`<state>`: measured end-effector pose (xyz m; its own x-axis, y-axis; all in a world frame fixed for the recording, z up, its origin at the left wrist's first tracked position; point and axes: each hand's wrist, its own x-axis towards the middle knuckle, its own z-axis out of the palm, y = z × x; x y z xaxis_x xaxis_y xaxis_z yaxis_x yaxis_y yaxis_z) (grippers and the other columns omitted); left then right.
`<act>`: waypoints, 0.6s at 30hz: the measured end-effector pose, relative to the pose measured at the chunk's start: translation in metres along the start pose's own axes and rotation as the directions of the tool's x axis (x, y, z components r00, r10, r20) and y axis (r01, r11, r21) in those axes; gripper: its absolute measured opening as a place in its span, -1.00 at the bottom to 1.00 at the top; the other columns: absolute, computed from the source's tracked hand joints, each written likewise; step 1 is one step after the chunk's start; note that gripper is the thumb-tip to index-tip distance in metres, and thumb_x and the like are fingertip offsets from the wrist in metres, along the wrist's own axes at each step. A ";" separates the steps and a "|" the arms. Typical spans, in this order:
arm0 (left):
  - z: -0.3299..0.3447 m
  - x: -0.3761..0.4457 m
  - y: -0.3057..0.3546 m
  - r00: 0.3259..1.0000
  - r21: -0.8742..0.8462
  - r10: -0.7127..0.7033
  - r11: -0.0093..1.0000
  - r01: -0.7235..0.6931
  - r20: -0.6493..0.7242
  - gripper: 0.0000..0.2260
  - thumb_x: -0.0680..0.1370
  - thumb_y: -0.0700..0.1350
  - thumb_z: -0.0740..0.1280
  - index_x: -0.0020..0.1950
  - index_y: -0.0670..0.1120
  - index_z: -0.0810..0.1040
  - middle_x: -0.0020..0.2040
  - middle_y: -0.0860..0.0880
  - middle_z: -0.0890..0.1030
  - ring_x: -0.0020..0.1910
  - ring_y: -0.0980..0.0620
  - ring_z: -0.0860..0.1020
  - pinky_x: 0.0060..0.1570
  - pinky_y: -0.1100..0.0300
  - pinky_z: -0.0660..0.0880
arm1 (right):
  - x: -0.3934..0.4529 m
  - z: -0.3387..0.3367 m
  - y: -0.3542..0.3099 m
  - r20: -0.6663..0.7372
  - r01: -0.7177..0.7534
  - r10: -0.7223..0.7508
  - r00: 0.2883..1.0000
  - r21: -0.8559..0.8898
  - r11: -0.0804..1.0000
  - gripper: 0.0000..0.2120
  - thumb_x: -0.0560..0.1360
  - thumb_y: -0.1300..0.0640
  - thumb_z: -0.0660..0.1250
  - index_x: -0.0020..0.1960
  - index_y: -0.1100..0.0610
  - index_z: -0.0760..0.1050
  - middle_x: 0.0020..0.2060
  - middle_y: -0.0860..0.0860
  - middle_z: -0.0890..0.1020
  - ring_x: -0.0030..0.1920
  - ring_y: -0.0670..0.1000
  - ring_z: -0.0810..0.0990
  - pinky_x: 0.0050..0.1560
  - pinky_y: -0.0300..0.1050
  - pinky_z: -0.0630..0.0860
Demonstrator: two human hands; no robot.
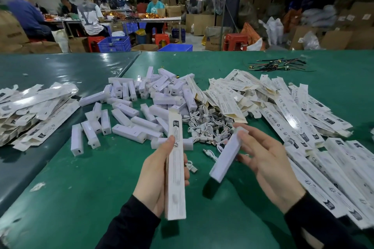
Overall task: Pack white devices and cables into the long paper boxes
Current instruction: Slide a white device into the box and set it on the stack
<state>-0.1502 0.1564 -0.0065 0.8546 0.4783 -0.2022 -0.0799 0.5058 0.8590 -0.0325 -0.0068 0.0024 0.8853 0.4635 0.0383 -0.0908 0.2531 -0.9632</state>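
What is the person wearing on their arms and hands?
Both arms wear long black sleeves, left sleeve and right sleeve, ending at the wrists. The left hand and right hand are bare: no gloves, rings or watch show.

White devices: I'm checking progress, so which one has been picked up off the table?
The white device in the right hand, held tilted above the green table. All the others lie loose in the pile.
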 end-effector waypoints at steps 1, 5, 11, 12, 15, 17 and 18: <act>0.001 0.000 -0.002 1.000 0.015 -0.012 1.000 0.012 0.002 -0.53 0.22 0.18 0.43 -0.13 -0.18 0.58 -0.35 -0.10 0.50 -0.54 0.00 0.43 -0.57 0.19 0.43 | -0.002 0.002 0.000 0.015 -0.024 0.023 1.000 0.038 0.999 -0.71 0.41 0.06 0.37 0.11 0.09 0.65 0.03 0.14 0.68 0.07 0.09 0.65 -0.09 -0.17 0.61; 0.005 0.000 -0.003 0.998 0.087 -0.059 0.994 0.059 -0.001 -0.53 0.27 0.14 0.40 -0.04 -0.21 0.57 -0.29 -0.10 0.59 -0.55 0.02 0.42 -0.60 0.24 0.39 | -0.008 0.011 -0.001 0.095 -0.090 0.076 0.993 0.158 0.983 -0.73 0.46 0.12 0.32 0.13 0.09 0.65 0.14 0.30 0.61 0.00 0.07 0.62 -0.15 -0.20 0.61; 0.009 -0.004 -0.006 0.978 0.178 -0.170 0.973 0.147 0.120 -0.60 0.27 -0.11 0.48 0.02 -0.22 0.47 -0.33 -0.15 0.43 -0.59 0.01 0.38 -0.63 0.29 0.32 | -0.010 0.017 0.002 0.082 -0.028 0.014 0.996 0.174 0.984 -0.81 0.36 0.12 0.42 -0.03 0.06 0.63 -0.01 0.26 0.61 0.00 0.10 0.64 -0.20 -0.22 0.60; 0.009 -0.004 -0.007 0.977 0.173 -0.175 0.973 0.152 0.126 -0.63 0.27 -0.13 0.47 0.00 -0.21 0.48 -0.33 -0.15 0.42 -0.60 0.01 0.36 -0.62 0.30 0.32 | -0.010 0.017 0.001 0.076 -0.009 -0.004 0.997 0.166 0.986 -0.80 0.32 0.12 0.45 -0.05 0.07 0.63 -0.06 0.19 0.61 -0.01 0.09 0.65 -0.19 -0.22 0.59; 0.009 -0.003 -0.005 0.962 0.145 -0.218 0.970 0.195 0.165 -0.66 0.30 -0.28 0.51 0.00 -0.22 0.47 -0.34 -0.21 0.52 -0.62 0.05 0.34 -0.62 0.32 0.32 | -0.009 0.016 0.000 0.136 -0.020 0.003 0.991 0.122 0.992 -0.66 0.25 0.14 0.48 0.03 0.12 0.62 -0.10 0.10 0.62 -0.07 0.08 0.67 -0.16 -0.19 0.61; 0.009 -0.004 -0.004 0.946 0.103 -0.253 0.966 0.237 0.202 -0.65 0.30 -0.30 0.46 0.03 -0.25 0.45 -0.35 -0.23 0.56 -0.64 0.09 0.33 -0.65 0.33 0.31 | -0.010 0.015 -0.001 0.194 -0.052 0.031 0.980 0.107 0.993 -0.58 0.24 0.20 0.49 0.10 0.17 0.61 -0.09 0.11 0.64 -0.09 0.05 0.70 -0.13 -0.18 0.63; 0.008 -0.003 -0.004 0.939 0.073 -0.267 0.964 0.257 0.216 -0.63 0.28 -0.34 0.44 0.04 -0.28 0.44 -0.37 -0.21 0.55 -0.64 0.10 0.32 -0.66 0.34 0.30 | -0.010 0.015 -0.002 0.228 -0.066 0.041 0.973 0.103 0.992 -0.55 0.23 0.21 0.49 0.12 0.17 0.61 -0.06 0.12 0.65 -0.09 0.03 0.70 -0.12 -0.18 0.63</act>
<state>-0.1487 0.1472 -0.0050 0.9348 0.1595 -0.3175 0.1801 0.5575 0.8104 -0.0483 0.0005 0.0076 0.7534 0.6549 0.0589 -0.1954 0.3086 -0.9309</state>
